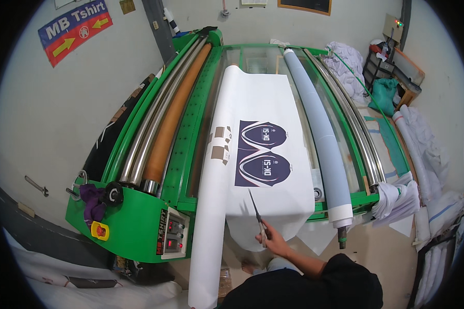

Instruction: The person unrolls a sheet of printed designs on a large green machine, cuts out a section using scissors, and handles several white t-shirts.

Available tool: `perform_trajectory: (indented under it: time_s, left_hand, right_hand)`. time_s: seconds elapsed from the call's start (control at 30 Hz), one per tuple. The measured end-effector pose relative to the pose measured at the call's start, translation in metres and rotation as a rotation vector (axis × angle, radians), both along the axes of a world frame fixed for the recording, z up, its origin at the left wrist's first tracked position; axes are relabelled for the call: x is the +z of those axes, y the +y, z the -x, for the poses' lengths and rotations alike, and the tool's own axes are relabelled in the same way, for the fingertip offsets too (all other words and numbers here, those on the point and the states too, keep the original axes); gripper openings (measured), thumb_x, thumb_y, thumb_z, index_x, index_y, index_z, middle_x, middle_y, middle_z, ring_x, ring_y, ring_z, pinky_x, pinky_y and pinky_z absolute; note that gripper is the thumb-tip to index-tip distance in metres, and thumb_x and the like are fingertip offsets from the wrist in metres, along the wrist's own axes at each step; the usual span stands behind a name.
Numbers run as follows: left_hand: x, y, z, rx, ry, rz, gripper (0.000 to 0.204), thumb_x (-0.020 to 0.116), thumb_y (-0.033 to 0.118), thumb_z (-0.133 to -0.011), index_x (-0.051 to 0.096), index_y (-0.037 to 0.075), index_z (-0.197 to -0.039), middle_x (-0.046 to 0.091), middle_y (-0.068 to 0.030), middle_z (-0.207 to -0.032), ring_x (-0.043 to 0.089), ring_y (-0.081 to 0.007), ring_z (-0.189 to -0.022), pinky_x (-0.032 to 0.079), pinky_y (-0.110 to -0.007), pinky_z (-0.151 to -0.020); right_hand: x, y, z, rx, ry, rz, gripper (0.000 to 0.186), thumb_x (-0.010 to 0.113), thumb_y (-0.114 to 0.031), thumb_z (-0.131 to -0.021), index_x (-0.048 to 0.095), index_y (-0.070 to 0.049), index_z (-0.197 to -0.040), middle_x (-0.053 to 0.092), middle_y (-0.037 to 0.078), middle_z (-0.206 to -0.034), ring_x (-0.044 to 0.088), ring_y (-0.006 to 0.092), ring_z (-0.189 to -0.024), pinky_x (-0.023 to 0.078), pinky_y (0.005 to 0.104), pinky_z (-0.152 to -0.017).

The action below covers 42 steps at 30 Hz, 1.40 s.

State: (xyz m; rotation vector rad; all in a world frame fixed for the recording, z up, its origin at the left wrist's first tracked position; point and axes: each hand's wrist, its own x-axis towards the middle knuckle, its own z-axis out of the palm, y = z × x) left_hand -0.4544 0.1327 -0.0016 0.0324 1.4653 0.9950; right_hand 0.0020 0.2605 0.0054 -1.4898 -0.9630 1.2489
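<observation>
My right hand point(269, 238) is closed on long-bladed scissors point(261, 223), their tips pointing forward, just below two navy printed garment shapes point(263, 170). These are on a white paper sheet point(263, 98) spread across the middle of a green roller machine. A long white paper roll point(209, 232) lies along the sheet's left side, with brown patches on it. My left hand is at most a sliver at the lower edge, by the roll's near end; its fingers are hidden.
Steel and orange rollers point(165, 129) run on the left, beside a control panel point(174, 232). A pale blue roll point(319, 134) runs on the right. Piled white fabric point(345, 67), a teal bag point(384, 95) and upright rolls point(412, 144) line the right wall.
</observation>
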Motion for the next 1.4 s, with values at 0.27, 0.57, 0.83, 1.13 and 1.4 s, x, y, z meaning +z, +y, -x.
perform_trajectory:
  time_s: [0.27, 0.57, 0.83, 1.13, 1.4]
  left_hand:
    - [0.037, 0.058, -0.100, -0.358, 0.719, -0.644, 0.054, 0.073, 0.010, -0.090, 0.052, -0.004, -0.138, 0.065, -0.0184, -0.117, 0.063, -0.0265, -0.109, 0.048, -0.045, -0.100]
    - [0.023, 0.271, -0.331, -1.473, 1.269, -1.043, 0.085, 0.058, 0.049, -0.096, 0.031, -0.010, -0.150, 0.029, -0.0294, -0.158, 0.023, -0.0450, -0.149, 0.017, -0.056, -0.121]
    - [0.002, 0.283, -0.370, -1.669, 1.240, -1.052, 0.093, 0.057, 0.058, -0.094, 0.031, -0.012, -0.149, 0.025, -0.0337, -0.157, 0.022, -0.0493, -0.148, 0.017, -0.061, -0.119]
    - [0.005, 0.290, -0.367, -1.637, 1.129, -1.015, 0.085, 0.066, 0.051, -0.091, 0.038, -0.005, -0.148, 0.029, -0.0294, -0.157, 0.027, -0.0480, -0.146, 0.022, -0.059, -0.118]
    - [0.012, 0.295, -0.370, -1.718, 1.130, -0.988, 0.084, 0.065, 0.053, -0.092, 0.040, -0.004, -0.148, 0.030, -0.0290, -0.156, 0.028, -0.0452, -0.147, 0.020, -0.058, -0.120]
  right_hand:
    - [0.037, 0.117, -0.031, -0.087, 0.474, 0.013, 0.069, 0.059, -0.042, -0.102, 0.028, -0.016, -0.158, 0.060, 0.005, -0.095, 0.061, 0.0143, -0.075, 0.057, 0.0328, -0.067]
    - [0.054, 0.225, -0.097, -0.105, 0.533, -0.030, 0.063, 0.054, -0.045, -0.104, 0.031, -0.021, -0.157, 0.061, 0.001, -0.093, 0.061, 0.0126, -0.076, 0.057, 0.0328, -0.066]
    - [0.028, 0.294, -0.134, -0.061, 0.647, 0.019, 0.069, 0.060, -0.041, -0.101, 0.030, -0.018, -0.158, 0.058, 0.001, -0.092, 0.059, 0.0116, -0.075, 0.054, 0.0317, -0.064]
    - [0.036, 0.340, -0.150, -0.036, 0.755, 0.116, 0.056, 0.058, -0.044, -0.102, 0.045, -0.012, -0.146, 0.053, 0.004, -0.092, 0.057, 0.0123, -0.076, 0.053, 0.0299, -0.062]
    - [0.026, 0.371, -0.149, -0.108, 0.809, 0.092, 0.047, 0.055, -0.045, -0.103, 0.051, -0.013, -0.137, 0.053, 0.004, -0.090, 0.056, 0.0130, -0.074, 0.052, 0.0306, -0.062]
